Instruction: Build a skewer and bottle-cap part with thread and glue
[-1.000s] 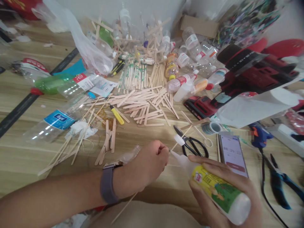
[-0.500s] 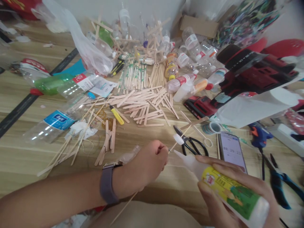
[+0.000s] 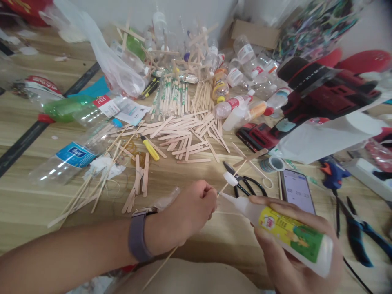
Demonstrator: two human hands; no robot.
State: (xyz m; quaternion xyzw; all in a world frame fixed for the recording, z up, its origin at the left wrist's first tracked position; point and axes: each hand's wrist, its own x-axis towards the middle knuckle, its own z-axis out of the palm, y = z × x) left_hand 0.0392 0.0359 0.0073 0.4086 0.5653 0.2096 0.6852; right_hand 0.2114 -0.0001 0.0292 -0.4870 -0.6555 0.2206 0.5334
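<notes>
My left hand (image 3: 196, 210), with a watch on its wrist, is closed around a thin wooden skewer (image 3: 165, 265). The skewer runs from my lap up through the fist. Beyond the fingers a white bottle cap (image 3: 230, 179) sits on it, and a flat wooden stick (image 3: 251, 157) lies across its far end. My right hand (image 3: 294, 241) grips a glue bottle (image 3: 294, 237) with a yellow and green label, tilted so its nozzle tip is at the skewer just beside my left fingertips. Whether glue is coming out cannot be made out.
A pile of craft sticks (image 3: 180, 134) covers the middle table. Black-handled scissors (image 3: 249, 185) lie just behind the cap. To the right are a phone (image 3: 297, 190), a glue gun (image 3: 332, 173), pliers (image 3: 358, 232) and a red power drill (image 3: 324, 98). Plastic bottles (image 3: 76, 155) lie left and behind.
My right hand has moved the glue bottle slightly left, bringing the nozzle tip closer to the skewer. My left hand has stayed almost still.
</notes>
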